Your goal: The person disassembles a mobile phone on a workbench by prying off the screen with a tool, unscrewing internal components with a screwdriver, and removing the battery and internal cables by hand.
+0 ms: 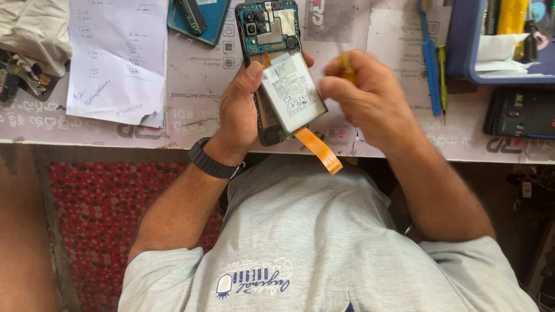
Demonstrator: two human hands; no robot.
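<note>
1. The left hand (238, 118) is closed around an opened phone (270, 69), gripping it from its left side with the thumb pressed on the top corner of the white battery (292, 92); the phone is held above the near edge of the workbench (196, 75), tilted, its circuit board end pointing away from the person.
2. The right hand (361, 95) is curled shut on a thin yellow tool (347, 68), pinched between the fingertips just beside the battery's right edge; whether the tip touches the battery I cannot tell.
3. An orange flex ribbon (318, 150) hangs from the phone's lower end, past the bench edge and over the grey shirt (312, 231).
4. Open room: a bare strip of bench lies between the phone and the sheet of handwritten paper (118, 58) to the left; to the right a blue tool (429, 63) and a green screwdriver (441, 78) lie side by side, near the right hand.
5. Farther right sit a blue tray (462, 52) at the bench's far corner and a dark device (520, 112) below it; a teal phone cover (202, 20) lies at the top, left of the held phone; crumpled cloth (32, 29) fills the top left corner.
6. The bench top is a printed pinkish mat; below its edge, on the left, a red dotted floor covering (110, 214) shows.
</note>
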